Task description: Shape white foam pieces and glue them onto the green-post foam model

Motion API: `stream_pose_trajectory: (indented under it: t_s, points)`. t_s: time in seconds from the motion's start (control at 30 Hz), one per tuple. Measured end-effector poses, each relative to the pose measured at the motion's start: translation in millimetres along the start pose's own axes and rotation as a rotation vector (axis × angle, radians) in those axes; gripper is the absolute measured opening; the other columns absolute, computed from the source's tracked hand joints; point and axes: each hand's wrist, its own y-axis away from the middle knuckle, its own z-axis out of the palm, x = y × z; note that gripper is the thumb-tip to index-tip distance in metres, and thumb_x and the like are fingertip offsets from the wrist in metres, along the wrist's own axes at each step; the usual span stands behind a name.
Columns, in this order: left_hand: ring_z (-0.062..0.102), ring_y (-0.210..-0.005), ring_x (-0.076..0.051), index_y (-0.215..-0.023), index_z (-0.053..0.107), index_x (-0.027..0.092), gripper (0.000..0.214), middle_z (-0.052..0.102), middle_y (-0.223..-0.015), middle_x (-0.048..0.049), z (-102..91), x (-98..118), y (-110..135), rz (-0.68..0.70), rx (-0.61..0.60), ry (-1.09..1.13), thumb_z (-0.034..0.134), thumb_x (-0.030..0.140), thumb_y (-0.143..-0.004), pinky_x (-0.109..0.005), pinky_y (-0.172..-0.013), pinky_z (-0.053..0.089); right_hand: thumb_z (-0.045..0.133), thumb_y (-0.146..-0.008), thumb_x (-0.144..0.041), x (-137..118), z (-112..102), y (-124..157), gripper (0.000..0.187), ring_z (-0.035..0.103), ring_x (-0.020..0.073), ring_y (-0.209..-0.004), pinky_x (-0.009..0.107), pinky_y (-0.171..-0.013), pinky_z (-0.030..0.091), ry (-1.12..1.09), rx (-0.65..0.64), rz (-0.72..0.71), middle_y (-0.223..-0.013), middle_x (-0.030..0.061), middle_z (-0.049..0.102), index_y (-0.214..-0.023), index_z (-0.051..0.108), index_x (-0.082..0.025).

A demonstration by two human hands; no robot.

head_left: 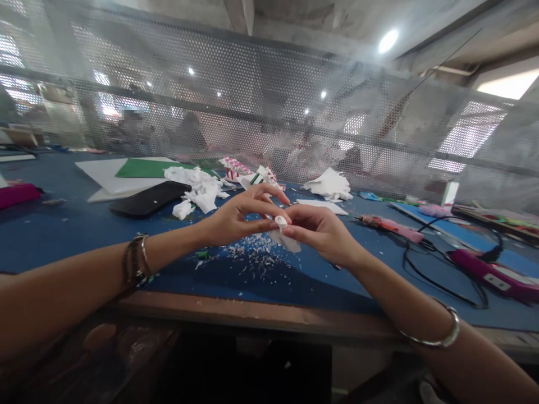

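Note:
Above the blue tabletop (345, 280), both hands meet over a small white rolled piece (281, 221), thin like paper or foam sheet. A loose flap of it hangs below the fingers. My left hand (242, 214) grips the roll's left side between thumb and fingers, its index finger arched above. From the right, my right hand (326, 231) pinches the same piece between thumb and fingertips. Beneath them lie many white shreds (263, 258) and a small green scrap (202, 255).
Behind my left hand lie a black phone-like slab (149, 199), crumpled white scraps (202, 188) and a green sheet (141, 168). White sheets (328, 184) sit further back. To the right are a pink corded tool (391, 227) and a purple power strip (492, 275). A perforated metal screen (269, 95) stands behind.

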Motion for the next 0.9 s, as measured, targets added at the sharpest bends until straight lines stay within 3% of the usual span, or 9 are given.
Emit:
stream_pose_trajectory:
  t_s: [0.33,0.53,0.9]
  points:
    - [0.052,-0.083,-0.013,-0.088,0.063,0.019,0.019,0.055,-0.090,-0.0052,3.4,9.2,-0.2,-0.007,0.065,-0.109,0.059,0.019,-0.070,-0.026,-0.074,0.047,0.060,-0.068,-0.034,1.3,2.9,-0.6,0.020,0.035,0.0046,-0.049,0.020,-0.046,0.029,0.110,0.143,-0.028,-0.056,-0.0051,0.044,-0.065,0.051,-0.016]
    - [0.053,-0.066,-0.008,-0.089,0.061,0.016,0.018,0.056,-0.080,-0.0035,4.9,9.5,-0.2,-0.038,0.103,-0.103,0.058,0.019,-0.071,-0.019,-0.061,0.049,0.058,-0.070,-0.032,4.2,1.1,0.5,0.016,0.039,0.0063,-0.052,0.021,-0.050,0.032,0.307,0.220,-0.137,-0.056,-0.0046,0.047,-0.066,0.053,-0.018]
    - [0.055,-0.070,-0.009,-0.084,0.061,0.016,0.012,0.060,-0.076,-0.0044,3.6,8.8,0.4,0.063,0.105,-0.226,0.058,0.019,-0.073,-0.020,-0.059,0.048,0.056,-0.074,-0.031,6.6,-1.9,1.0,0.012,0.041,0.0072,-0.053,0.022,-0.051,0.032,0.612,0.255,-0.255,-0.059,-0.0034,0.051,-0.070,0.056,-0.019]
